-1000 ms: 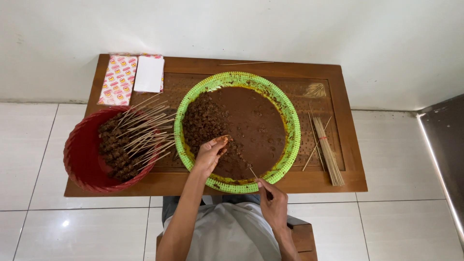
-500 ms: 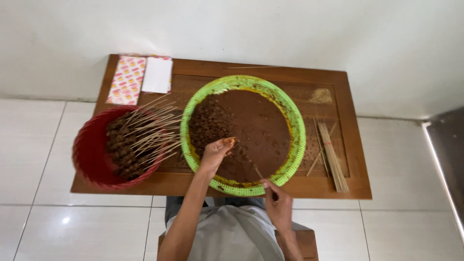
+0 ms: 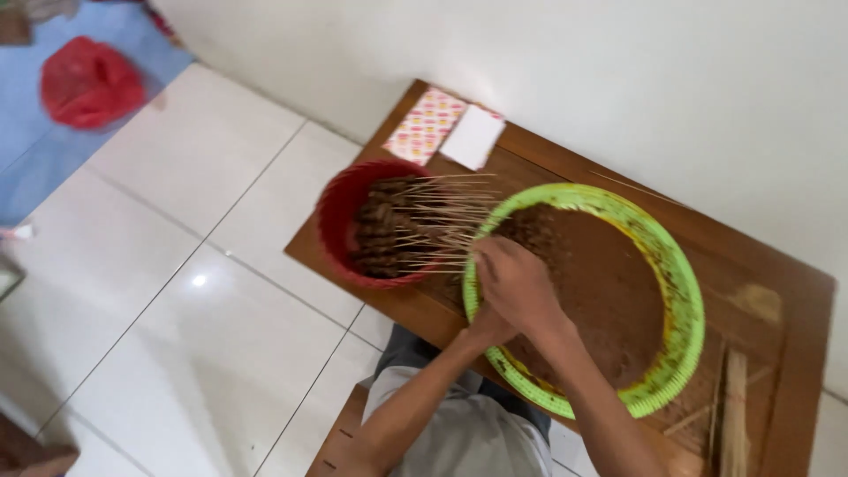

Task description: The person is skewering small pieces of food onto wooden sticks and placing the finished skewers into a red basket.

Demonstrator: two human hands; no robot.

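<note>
Skewering is in hand: the right hand (image 3: pixel 512 283) lies over the green tray (image 3: pixel 685 291) rim beside the red bowl (image 3: pixel 340 221) of skewers (image 3: pixel 433 225). Its grasp can't be told; the left hand (image 3: pixel 486 334) seems hidden beneath. Next move needs care placing a stick.

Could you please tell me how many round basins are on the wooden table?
2: a red basin of skewers at the table's left end, and a green basin of brown mixture beside it.

Glossy white floor tiles (image 3: pixel 177 291), wooden table (image 3: pixel 795 353), green plastic basin (image 3: pixel 685 291).
</note>
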